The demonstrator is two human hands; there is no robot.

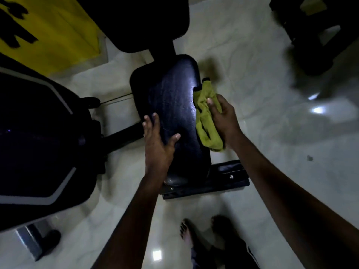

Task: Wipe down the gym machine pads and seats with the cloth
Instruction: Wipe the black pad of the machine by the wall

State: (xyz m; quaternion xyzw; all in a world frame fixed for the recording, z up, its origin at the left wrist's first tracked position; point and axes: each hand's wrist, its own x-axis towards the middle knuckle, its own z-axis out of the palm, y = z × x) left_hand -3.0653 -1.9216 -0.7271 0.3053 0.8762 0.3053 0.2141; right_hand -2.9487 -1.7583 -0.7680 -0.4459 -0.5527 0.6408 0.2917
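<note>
while the pad is what i'm steering toward, i start at the left, where a dark machine with grey trim runs off the frame, too dim for me to name. a yellow panel above it is cut off at the top. next comes the left hand, laid on the left edge of the pad with fingers straight and thumb spread across the top, holding nothing, just bracing. the pad is long, black and glossy, with a bright sheen near its right edge. pressed against that right side is the cloth, green and bunched, gripped in the right hand; the thumb pins it from above and the other fingers go behind it, out of sight.

to do this stroke well, i'd judge the cloth wants spreading flatter so more of it meets the surface. then long overlapping passes along the side and back across the top, the left hand steadying and lifting clear as the cloth nears it. the rounded near end likely needs its own pass.

the second pad above is nearly black. i can't see the pad's right face under the cloth, nor tell whether the top is wet or only shiny. far right, a dark blurred frame on the floor is unreadable.
</note>
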